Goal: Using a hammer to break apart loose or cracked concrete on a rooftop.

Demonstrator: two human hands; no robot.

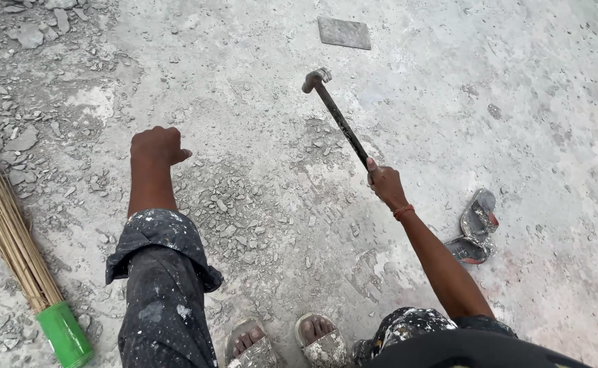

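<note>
Head view looks straight down at a dusty grey concrete floor (489,136). The right hand (385,182) is wrapped tight around the lower end of a dark hammer (335,116), whose metal head is raised above the floor and points toward the far edge. The left hand (156,145) is curled into a loose fist with the thumb sticking out; it holds nothing and hovers over broken concrete chips (237,218) scattered between the two arms. A flat grey tile piece (344,33) lies near the far edge. A stick broom with a green cap (64,334) lies along the left edge. A pair of worn sandals (474,228) rests just beside the right forearm.
</note>
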